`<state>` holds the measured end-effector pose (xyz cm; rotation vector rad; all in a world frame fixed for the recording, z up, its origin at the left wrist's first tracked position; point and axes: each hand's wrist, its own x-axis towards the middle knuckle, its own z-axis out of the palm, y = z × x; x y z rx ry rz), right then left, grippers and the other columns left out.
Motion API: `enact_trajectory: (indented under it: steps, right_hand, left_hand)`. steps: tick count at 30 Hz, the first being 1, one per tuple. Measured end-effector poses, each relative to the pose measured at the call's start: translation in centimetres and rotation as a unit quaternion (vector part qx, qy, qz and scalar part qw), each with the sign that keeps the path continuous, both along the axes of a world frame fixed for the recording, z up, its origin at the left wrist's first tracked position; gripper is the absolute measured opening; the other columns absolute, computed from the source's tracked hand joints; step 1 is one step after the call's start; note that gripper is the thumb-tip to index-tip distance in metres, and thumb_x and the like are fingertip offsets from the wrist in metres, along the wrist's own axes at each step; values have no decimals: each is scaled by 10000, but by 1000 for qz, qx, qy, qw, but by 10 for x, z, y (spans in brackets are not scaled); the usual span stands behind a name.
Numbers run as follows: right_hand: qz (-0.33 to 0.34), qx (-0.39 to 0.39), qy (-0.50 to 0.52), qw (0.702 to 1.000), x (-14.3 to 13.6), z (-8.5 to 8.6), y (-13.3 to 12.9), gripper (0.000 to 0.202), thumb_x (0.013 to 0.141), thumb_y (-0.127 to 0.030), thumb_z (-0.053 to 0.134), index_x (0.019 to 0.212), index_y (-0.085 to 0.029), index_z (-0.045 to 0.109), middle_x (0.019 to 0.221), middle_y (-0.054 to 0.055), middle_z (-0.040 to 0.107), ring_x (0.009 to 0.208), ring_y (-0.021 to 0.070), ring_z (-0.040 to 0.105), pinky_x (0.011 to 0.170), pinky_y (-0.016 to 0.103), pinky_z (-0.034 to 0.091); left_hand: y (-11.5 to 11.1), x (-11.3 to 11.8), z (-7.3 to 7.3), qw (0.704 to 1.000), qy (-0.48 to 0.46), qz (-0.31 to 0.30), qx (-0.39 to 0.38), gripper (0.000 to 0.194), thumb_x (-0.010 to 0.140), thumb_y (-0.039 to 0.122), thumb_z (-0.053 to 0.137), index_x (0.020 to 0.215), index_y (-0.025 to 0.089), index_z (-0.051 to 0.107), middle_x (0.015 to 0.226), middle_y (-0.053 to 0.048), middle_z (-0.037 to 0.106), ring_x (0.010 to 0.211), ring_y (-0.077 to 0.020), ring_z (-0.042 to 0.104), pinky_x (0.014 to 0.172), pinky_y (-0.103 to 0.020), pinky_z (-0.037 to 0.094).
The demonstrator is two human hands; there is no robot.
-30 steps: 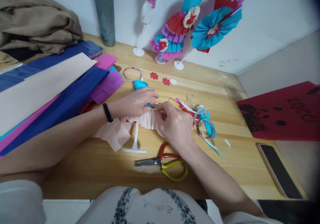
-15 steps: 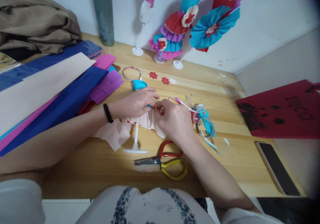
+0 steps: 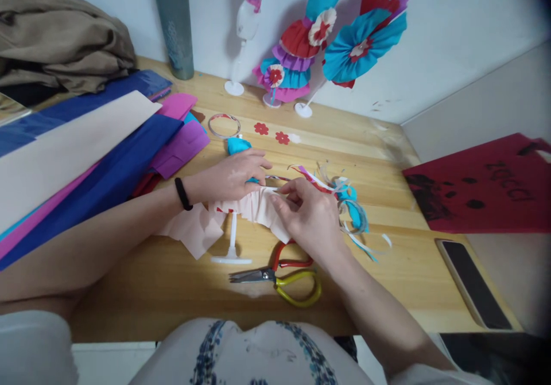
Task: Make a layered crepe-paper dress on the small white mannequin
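Observation:
A small white dress form lies on the table with a blue paper top [image 3: 238, 145], its white stand [image 3: 233, 238] pointing toward me. Gathered pale pink crepe paper [image 3: 253, 208] wraps across its lower part, with a loose tail [image 3: 193, 230] spread to the left. My left hand [image 3: 241, 172] rests over the form, fingers curled down on it and on the paper's upper edge. To its right, my right hand [image 3: 312, 213] is closed, thumb and forefinger pinched at the right end of the pale pink paper. Scissors [image 3: 269, 276] with red and yellow handles lie just below.
Coloured paper sheets [image 3: 86, 127] cover the left side. Tape rolls [image 3: 355, 216] and scraps lie right of my hands; another ring of tape [image 3: 224, 125] and red paper flowers [image 3: 261, 128] lie behind. Decorated forms [image 3: 297, 46], a bottle [image 3: 174, 29] and a phone [image 3: 471, 284] surround the workspace.
My right hand has shifted slightly right and down, away from my left fingers, and more of the pale pink paper's gathered edge shows between them. My left hand stays nearly in place.

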<state>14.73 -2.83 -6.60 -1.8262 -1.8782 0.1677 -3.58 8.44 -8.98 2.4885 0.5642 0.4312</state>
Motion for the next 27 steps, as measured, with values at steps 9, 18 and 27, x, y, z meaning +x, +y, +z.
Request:
enact_trajectory:
  steps: [9, 18, 27]
  right_hand:
    - [0, -33, 14, 999, -1, 0, 2, 127, 796, -288, 599, 772, -192, 679, 627, 37, 695, 540, 177, 632, 539, 269, 430]
    - [59, -17, 29, 998, -3, 7, 4, 126, 821, -261, 538, 743, -193, 610, 650, 41, 686, 541, 156, 606, 545, 257, 422]
    - [26, -37, 36, 998, 5, 10, -6, 167, 799, -362, 605, 778, -198, 625, 537, -11, 584, 473, 145, 531, 513, 258, 364]
  left_hand:
    - [2, 0, -3, 1000, 1, -1, -6, 225, 954, 225, 535, 938, 167, 752, 1390, -111, 636, 1454, -286, 407, 1206, -492, 335]
    - [-1, 0, 3, 1000, 3, 1, -7, 218, 954, 226, 551, 914, 174, 759, 1377, -97, 649, 1435, -274, 433, 1208, -481, 336]
    - [0, -1, -1, 1000, 6, 1, 1, 227, 960, 210, 538, 953, 173, 762, 1392, -107, 637, 1457, -275, 409, 1216, -491, 333]
